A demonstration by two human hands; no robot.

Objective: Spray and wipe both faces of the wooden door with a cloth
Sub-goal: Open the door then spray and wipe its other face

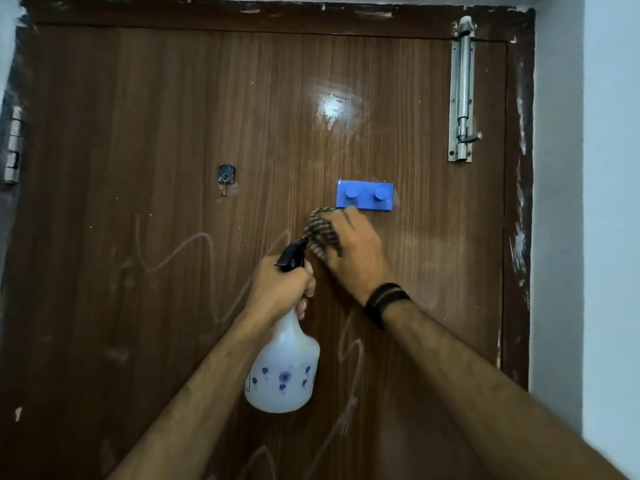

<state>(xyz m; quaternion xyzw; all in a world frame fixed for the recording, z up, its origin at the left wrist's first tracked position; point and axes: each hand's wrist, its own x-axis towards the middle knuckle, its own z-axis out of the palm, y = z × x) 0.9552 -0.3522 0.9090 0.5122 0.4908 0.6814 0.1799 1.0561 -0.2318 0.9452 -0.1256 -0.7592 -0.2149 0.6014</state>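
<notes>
Wiping the wooden door [173,133] just below the blue hook plate [364,195].

Pressing the striped cloth [320,233] flat against the panel with the right hand [353,251], fingers spread over it and closed enough to pin it, fingertips touching the plate's lower edge. Keeping the left hand [277,289] wrapped tight round the neck of the spray bottle [284,368], grip fully closed on it, black nozzle [292,256] pointing up and right toward the cloth. Probably best working in overlapping strokes along the grain, chasing the wet sheen above the plate and the pale scribbles [194,251] lower down, skirting the small hook [227,176] and the bolt latch [462,95]. Holding the bottle clear of the wiping path. Only this face showing; the other face not visible.
</notes>
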